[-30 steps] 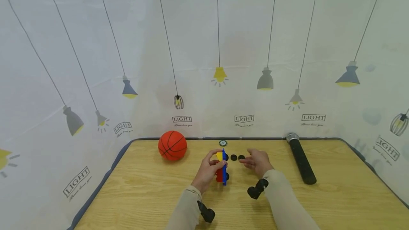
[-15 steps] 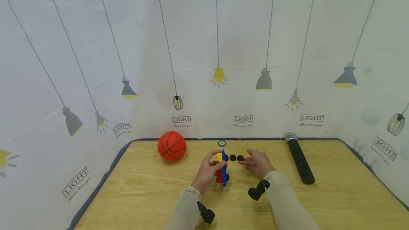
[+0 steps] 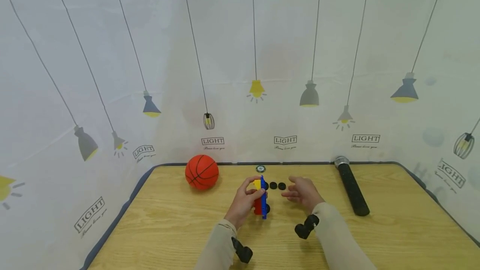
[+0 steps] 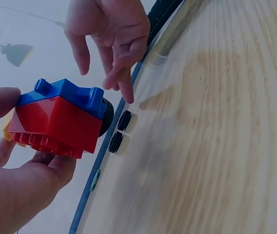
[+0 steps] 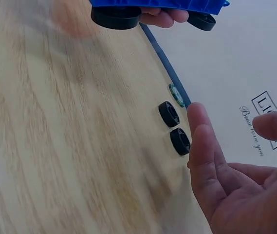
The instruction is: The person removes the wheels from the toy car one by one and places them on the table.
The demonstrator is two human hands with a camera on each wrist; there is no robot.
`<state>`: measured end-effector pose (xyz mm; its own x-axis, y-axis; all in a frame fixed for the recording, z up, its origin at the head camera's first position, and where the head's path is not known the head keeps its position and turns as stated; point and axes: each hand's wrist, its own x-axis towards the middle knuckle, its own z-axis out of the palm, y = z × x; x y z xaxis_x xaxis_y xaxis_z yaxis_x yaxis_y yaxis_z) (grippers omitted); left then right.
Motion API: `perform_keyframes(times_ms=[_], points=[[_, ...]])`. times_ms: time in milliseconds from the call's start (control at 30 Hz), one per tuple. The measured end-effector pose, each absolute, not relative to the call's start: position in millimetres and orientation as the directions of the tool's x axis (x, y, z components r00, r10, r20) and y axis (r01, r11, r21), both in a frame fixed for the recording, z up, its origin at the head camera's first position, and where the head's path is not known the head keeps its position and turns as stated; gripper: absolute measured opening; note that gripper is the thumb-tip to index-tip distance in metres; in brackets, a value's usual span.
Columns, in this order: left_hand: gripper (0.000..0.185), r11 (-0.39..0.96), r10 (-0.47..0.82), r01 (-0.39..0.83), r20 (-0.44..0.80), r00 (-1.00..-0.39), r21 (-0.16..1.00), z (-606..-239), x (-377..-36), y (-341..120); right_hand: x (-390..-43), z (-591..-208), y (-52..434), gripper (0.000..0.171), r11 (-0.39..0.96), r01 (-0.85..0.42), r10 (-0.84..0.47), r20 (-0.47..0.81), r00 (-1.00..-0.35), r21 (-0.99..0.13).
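Left grip (image 3: 243,202) pinching toy block car (image 3: 260,198); right grip (image 3: 303,193) spread, nearer two loose black wheels (image 3: 277,186) just beyond fingertips on desk (image 3: 168,220).

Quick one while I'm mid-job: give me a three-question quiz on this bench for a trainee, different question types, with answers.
1. True or false: the left hand grips the brick toy car.
2. Multiple choice: the two loose black wheels lie (A) on the table between the hands, (B) in the right hand's palm, (C) on top of the basketball.
3. Fill in: the black microphone lies to the ____ of the right hand.

Key
1. True; thumb and fingers close around it.
2. A; the right hand hovers close, empty, its fingers relaxed.
3. right; the basketball sits on the opposite side.
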<state>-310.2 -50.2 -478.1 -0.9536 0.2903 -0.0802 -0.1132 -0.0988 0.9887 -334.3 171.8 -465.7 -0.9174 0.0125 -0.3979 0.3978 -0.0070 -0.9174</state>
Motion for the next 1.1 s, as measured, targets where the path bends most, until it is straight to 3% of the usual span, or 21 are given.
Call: perform_keyframes(times_ms=[333,667,833,1100], points=[[0.042,-0.116,0.297,-0.108,-0.069,-0.952,0.987,-481.9,-308.2,-45.4,-314.6,-451.4,173.6,0.052,0.240,0.207,-0.029,-0.220,-0.975,-0.949],[0.049,-0.136,0.307,-0.104,-0.057,-0.950,0.985,-481.9,-308.1,-40.4,-295.2,-437.6,163.2,0.041,0.367,0.055,-0.152,-0.119,-0.981,-0.928],[0.053,-0.088,0.300,-0.097,-0.066,-0.951,0.991,-481.9,-306.9,-37.6,-291.4,-439.0,157.6,0.037,0.402,0.000,-0.176,-0.077,-0.981,-0.916],[0.049,-0.166,0.358,-0.126,-0.059,-0.932,0.978,-481.7,-304.8,-37.3,-292.8,-448.1,157.1,0.029,0.467,-0.130,-0.170,0.056,-0.984,-0.874]])
